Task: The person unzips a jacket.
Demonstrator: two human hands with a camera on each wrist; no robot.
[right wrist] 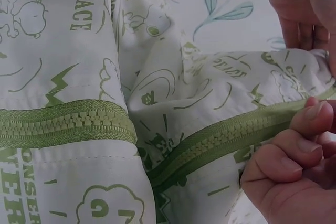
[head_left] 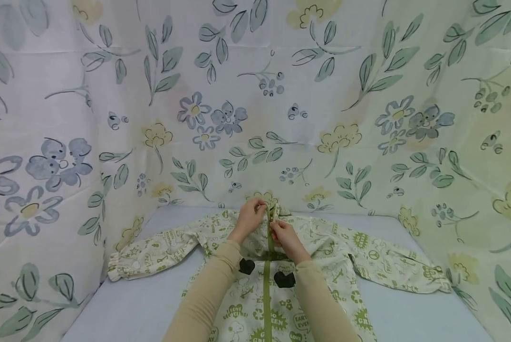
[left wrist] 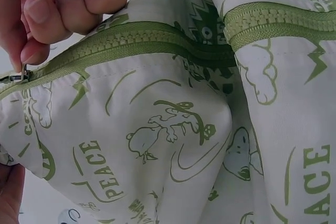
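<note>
A pale jacket [head_left: 244, 304] with green print lies spread on the table [head_left: 131, 308], its green zipper [head_left: 267, 289] running down the middle. Beyond the zipper's top, the table's far edge meets a hanging floral cloth [head_left: 238, 85] just behind the collar [head_left: 275, 209], so there is little room on that side. The left-side sleeve [head_left: 157, 251] stretches out from the zipper to a cuff near the table's left edge, and the right-side sleeve [head_left: 396, 261] does likewise near the right one; table top shows below both sleeves, well out from the zipper. Two forearms in cream sleeves [head_left: 210, 285] reach in from the near side, one on either side of the zipper. The left hand [head_left: 250, 217], left of the zipper's upper end, pinches the collar edge between thumb and forefinger. The right hand [head_left: 287, 238], close on the zipper's right and a little nearer, has its fingers curled, with the tips gripping the small metal pull [left wrist: 23, 71]; nearer than this pull, the zipper's teeth are meshed, and the cloth folds across them in a deep crease
</note>
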